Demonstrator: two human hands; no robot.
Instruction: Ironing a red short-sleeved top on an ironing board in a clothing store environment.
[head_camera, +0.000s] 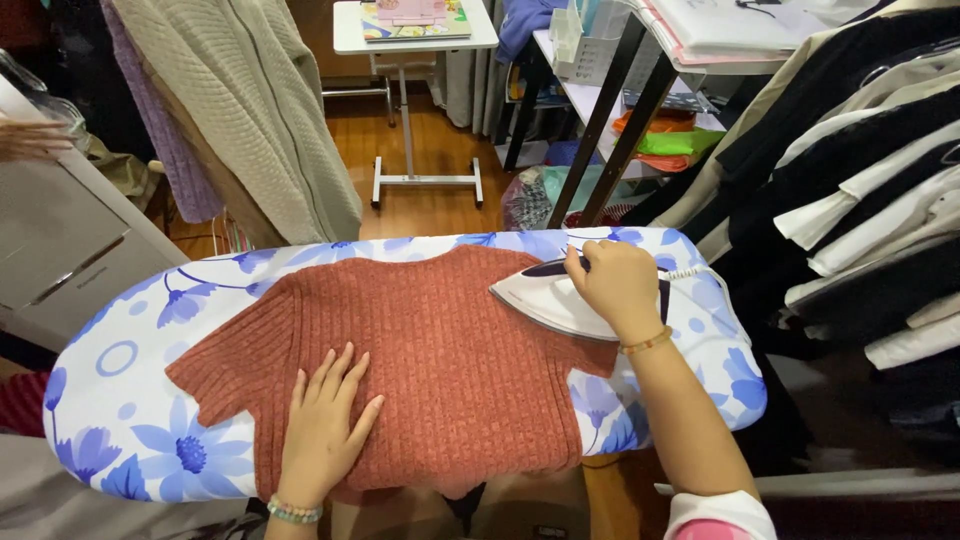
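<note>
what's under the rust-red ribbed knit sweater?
The rust-red ribbed knit sweater lies on a white ironing board with blue flower print. On top: left hand flat, white iron held by right hand. The board beneath the sweater is covered.

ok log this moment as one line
left hand: flat on rust knit sweater | right hand: gripping white iron on sweater | surface: blue floral ironing board

One sweater (430, 340), one iron (545, 295), one ironing board (130, 400), two hands, perhaps three hanging knits.
</note>
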